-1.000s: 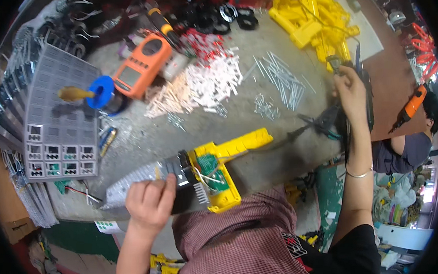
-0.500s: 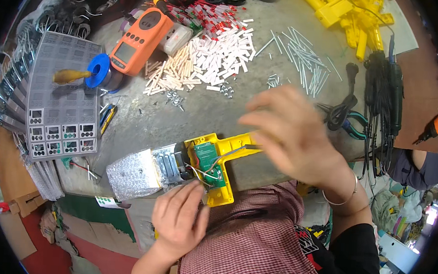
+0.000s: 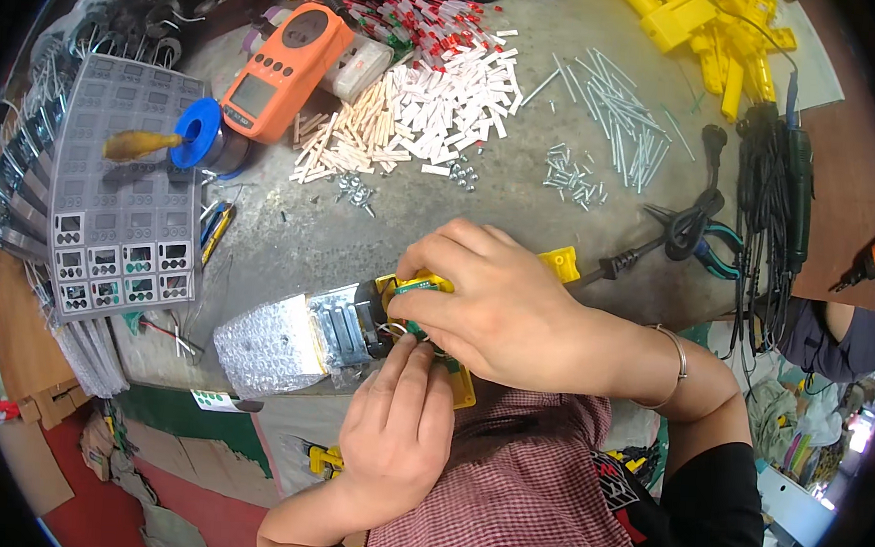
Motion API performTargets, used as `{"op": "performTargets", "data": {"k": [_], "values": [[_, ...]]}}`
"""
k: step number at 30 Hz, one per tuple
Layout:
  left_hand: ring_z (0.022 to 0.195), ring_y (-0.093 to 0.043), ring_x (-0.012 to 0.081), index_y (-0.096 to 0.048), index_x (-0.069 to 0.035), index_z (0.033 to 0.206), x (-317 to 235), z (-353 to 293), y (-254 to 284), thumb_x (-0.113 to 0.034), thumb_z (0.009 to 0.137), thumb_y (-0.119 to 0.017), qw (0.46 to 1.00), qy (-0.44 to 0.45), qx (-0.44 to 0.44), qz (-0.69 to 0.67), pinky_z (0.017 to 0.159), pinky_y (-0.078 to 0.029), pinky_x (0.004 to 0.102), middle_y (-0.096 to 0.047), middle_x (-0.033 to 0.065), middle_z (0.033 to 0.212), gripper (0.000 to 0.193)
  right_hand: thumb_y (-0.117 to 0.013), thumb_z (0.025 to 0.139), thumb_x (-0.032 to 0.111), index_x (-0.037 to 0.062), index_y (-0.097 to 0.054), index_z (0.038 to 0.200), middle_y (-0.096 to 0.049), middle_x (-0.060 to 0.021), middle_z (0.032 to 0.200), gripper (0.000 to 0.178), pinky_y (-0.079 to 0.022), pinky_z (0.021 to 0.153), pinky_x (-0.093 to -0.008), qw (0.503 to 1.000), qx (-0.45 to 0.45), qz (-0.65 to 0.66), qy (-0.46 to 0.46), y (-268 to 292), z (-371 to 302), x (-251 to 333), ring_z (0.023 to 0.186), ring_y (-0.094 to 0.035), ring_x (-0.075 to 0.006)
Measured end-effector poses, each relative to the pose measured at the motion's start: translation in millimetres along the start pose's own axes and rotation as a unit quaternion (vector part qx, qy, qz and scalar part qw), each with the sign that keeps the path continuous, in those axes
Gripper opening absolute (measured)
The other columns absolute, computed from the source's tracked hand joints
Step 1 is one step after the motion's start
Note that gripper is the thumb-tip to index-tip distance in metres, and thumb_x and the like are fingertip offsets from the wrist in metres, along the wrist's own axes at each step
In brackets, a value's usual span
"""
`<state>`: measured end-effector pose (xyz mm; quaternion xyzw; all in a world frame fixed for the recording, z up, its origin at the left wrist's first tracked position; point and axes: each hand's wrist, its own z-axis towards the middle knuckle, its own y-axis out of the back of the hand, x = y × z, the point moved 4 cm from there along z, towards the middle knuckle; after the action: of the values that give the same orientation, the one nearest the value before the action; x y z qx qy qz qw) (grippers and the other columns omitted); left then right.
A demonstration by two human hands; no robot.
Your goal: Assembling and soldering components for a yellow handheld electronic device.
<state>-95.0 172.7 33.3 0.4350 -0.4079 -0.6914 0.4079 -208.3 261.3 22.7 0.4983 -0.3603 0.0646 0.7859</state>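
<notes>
A yellow plastic housing half (image 3: 561,264) lies on the bench, largely hidden under my hands. Inside it sits a green circuit board (image 3: 417,286), of which only parts show. White wires (image 3: 391,328) run near its left side. My right hand (image 3: 500,312) is closed over the board from above, fingers curled; what its fingertips hold is hidden. My left hand (image 3: 398,432) lies at the housing's near edge, fingers together with their tips by the wires and thumb hidden. Left of the housing is a metal part (image 3: 339,330) partly wrapped in bubble wrap (image 3: 268,348).
Behind are an orange multimeter (image 3: 287,72), a blue solder spool (image 3: 198,130), white ceramic pieces (image 3: 458,104), long metal rods (image 3: 623,114) and small screws (image 3: 572,176). Black cables (image 3: 758,193) hang at right. A grey sheet of labels (image 3: 127,194) stands at left.
My right hand has come down and left from above the bench onto the circuit board. My left hand has shifted slightly right, its fingers stretched further over the housing.
</notes>
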Motion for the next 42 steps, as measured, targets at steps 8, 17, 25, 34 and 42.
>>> {"op": "performTargets", "data": {"k": [8, 17, 25, 34, 42], "values": [[0.102, -0.063, 0.0335, -0.065, 0.002, 0.098, -4.7, -1.3, 4.7, -0.002, 0.069, -0.068, 1.000, 0.004, 0.017, -0.011, 0.081, -0.048, 0.0395, -0.062, 0.0182, 0.107, 0.030, -0.069, 0.069, 0.014, 0.0110, -0.067, 0.090, -0.056, -0.0074, 0.111, 0.020, -0.046, 0.088, -0.0398, 1.000, -0.001, 0.000, 0.013, -4.8, 0.0, 1.0, 0.106, -0.053, -0.0278], [0.102, -0.062, 0.0355, -0.063, 0.003, 0.107, -3.1, -4.0, -1.8, -0.005, 0.068, -0.070, 0.999, 0.014, 0.034, -0.015, 0.082, -0.047, 0.0404, -0.061, 0.0215, 0.109, 0.041, -0.063, 0.071, 0.020, 0.0094, -0.071, 0.078, -0.056, -0.0071, 0.109, 0.015, -0.042, 0.091, -0.0384, 0.992, 0.000, -0.099, 0.081, -7.5, -5.4, 10.8, 0.108, -0.051, -0.0251], [0.108, -0.063, 0.0309, -0.063, 0.000, 0.103, -5.1, 2.8, -4.5, -0.011, 0.082, -0.056, 0.996, 0.001, 0.049, 0.080, 0.082, -0.048, 0.0354, -0.064, 0.0163, 0.111, 0.025, -0.061, 0.074, 0.019, 0.0090, -0.067, 0.094, -0.056, -0.0075, 0.108, 0.023, -0.043, 0.086, -0.0372, 0.998, -0.019, -0.059, 0.015, 4.4, -0.4, -2.1, 0.105, -0.051, -0.0245], [0.107, -0.063, 0.0325, -0.063, -0.001, 0.100, -6.2, 7.2, -7.6, -0.012, 0.080, -0.058, 0.992, -0.005, 0.075, 0.106, 0.080, -0.052, 0.0340, -0.062, 0.0169, 0.108, 0.024, -0.061, 0.075, 0.017, 0.0109, -0.068, 0.100, -0.056, -0.0080, 0.117, 0.026, -0.042, 0.091, -0.0376, 0.994, 0.041, -0.105, 0.006, -8.5, 6.6, -4.0, 0.111, -0.051, -0.0246], [0.103, -0.065, 0.0337, -0.062, 0.000, 0.099, -8.1, 11.4, -8.1, -0.008, 0.079, -0.061, 0.992, -0.019, 0.072, 0.106, 0.075, -0.056, 0.0333, -0.063, 0.0190, 0.110, 0.022, -0.061, 0.076, 0.019, 0.0112, -0.068, 0.101, -0.056, -0.0084, 0.117, 0.027, -0.041, 0.093, -0.0397, 0.997, 0.002, -0.058, 0.045, 0.8, 0.3, -4.9, 0.109, -0.052, -0.0243]]}}
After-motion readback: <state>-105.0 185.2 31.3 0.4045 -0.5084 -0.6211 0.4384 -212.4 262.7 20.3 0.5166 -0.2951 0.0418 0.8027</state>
